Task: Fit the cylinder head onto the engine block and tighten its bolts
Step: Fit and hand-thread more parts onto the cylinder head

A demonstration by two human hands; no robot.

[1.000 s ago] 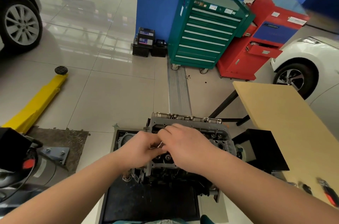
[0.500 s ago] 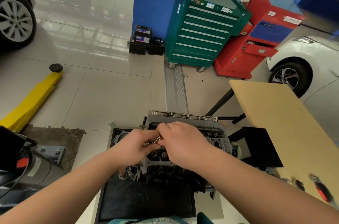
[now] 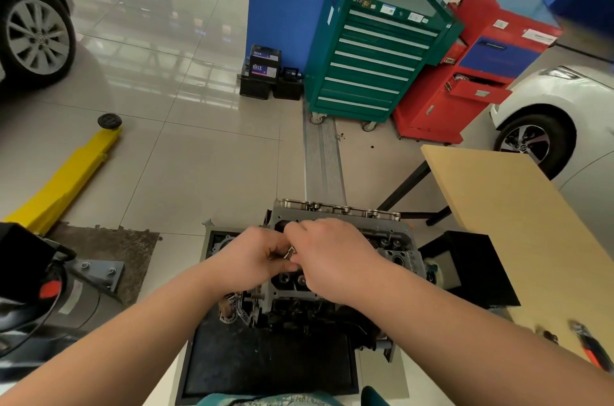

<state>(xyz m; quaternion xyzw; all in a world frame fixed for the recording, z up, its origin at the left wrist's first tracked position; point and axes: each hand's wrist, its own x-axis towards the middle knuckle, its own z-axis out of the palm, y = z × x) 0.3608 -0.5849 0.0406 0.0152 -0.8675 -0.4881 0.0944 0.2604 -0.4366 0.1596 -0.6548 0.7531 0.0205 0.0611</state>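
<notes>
The grey cylinder head [image 3: 395,239] sits on top of the dark engine block [image 3: 315,312], which stands on a black mat. Both hands meet over the head's left part. My left hand [image 3: 252,256] and my right hand [image 3: 332,253] have their fingers curled around a small silver metal piece, seemingly a bolt [image 3: 289,252], showing between them. Most of that piece is hidden by the fingers. Valve openings show just below the hands and to the right.
A wooden table [image 3: 518,223] stands at the right with red-handled tools [image 3: 591,349] near its front. A black box [image 3: 471,266] sits beside the engine. Behind are a green tool cabinet [image 3: 375,50], a red cabinet [image 3: 475,73], a yellow lift arm [image 3: 66,179] and two cars.
Both hands stay together over the cylinder head and have shifted only slightly, working the small metal piece. The camera view has moved a little.
</notes>
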